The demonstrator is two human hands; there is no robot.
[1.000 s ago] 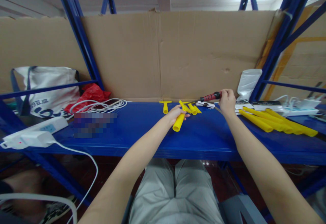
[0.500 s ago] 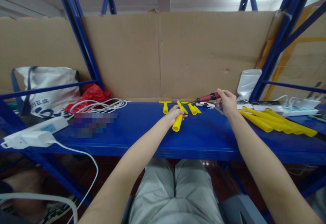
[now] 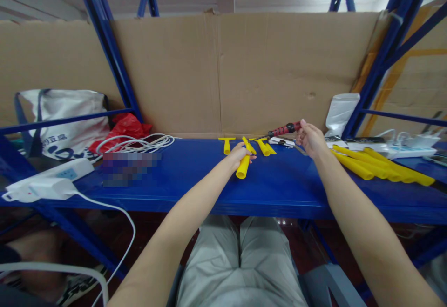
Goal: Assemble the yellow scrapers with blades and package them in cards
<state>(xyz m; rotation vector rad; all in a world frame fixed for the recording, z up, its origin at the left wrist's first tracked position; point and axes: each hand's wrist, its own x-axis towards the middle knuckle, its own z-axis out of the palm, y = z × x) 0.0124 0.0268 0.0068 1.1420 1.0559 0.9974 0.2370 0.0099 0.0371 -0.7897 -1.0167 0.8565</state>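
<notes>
My left hand (image 3: 239, 156) is closed around a yellow T-shaped scraper (image 3: 242, 169), whose hollow round handle end faces me. My right hand (image 3: 310, 138) pinches the back end of a red-and-black screwdriver (image 3: 285, 129). Its thin shaft points left and reaches toward the head of the held scraper; whether the tip touches it I cannot tell. Behind and left of my left hand lies another yellow scraper (image 3: 226, 146). More yellow scrapers (image 3: 264, 149) lie just right of it, partly overlapping. A small black-and-white item (image 3: 281, 142) rests under the screwdriver.
Several long yellow handles (image 3: 380, 165) lie at the right, before a white power strip (image 3: 412, 151). Left are another power strip (image 3: 52, 181), a coiled white cable (image 3: 150, 143), a red plastic bag (image 3: 127, 128) and a cloth bag (image 3: 70, 121). Cardboard (image 3: 167, 74) walls the blue table's (image 3: 195, 176) back.
The screwdriver has tilted slightly, its back end rising, and its handle has turned in my right fingers. My left hand and the scraper stay nearly in place.
</notes>
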